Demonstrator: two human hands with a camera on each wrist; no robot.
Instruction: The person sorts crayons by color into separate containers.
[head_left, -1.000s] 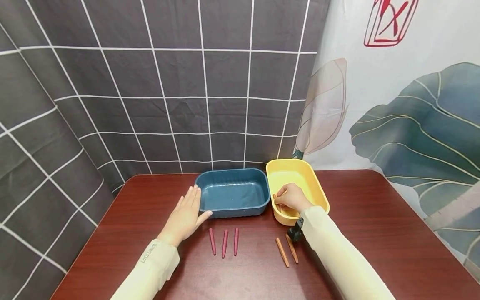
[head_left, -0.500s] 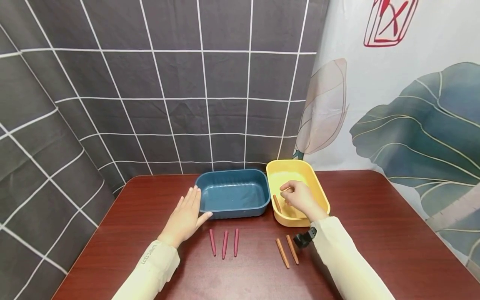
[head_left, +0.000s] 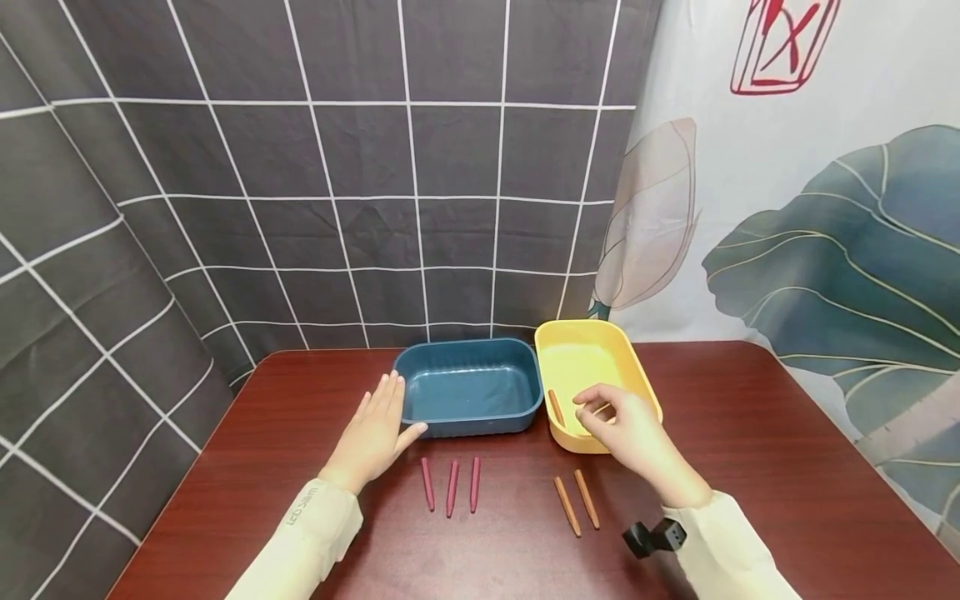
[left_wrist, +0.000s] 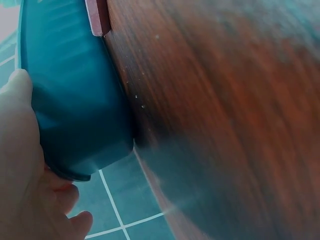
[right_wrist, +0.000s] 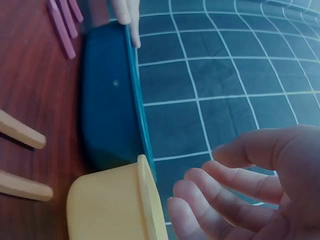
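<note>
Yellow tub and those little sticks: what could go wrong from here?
The yellow tub looks light and no hand steadies it; the left hand rests against the blue tub instead, so a nudge might slide it. The right hand, empty over the tub's near edge, may scatter the two orange sticks lying close together as it reaches for one. An orange stick could also land in the blue tub, right beside the yellow one.
</note>
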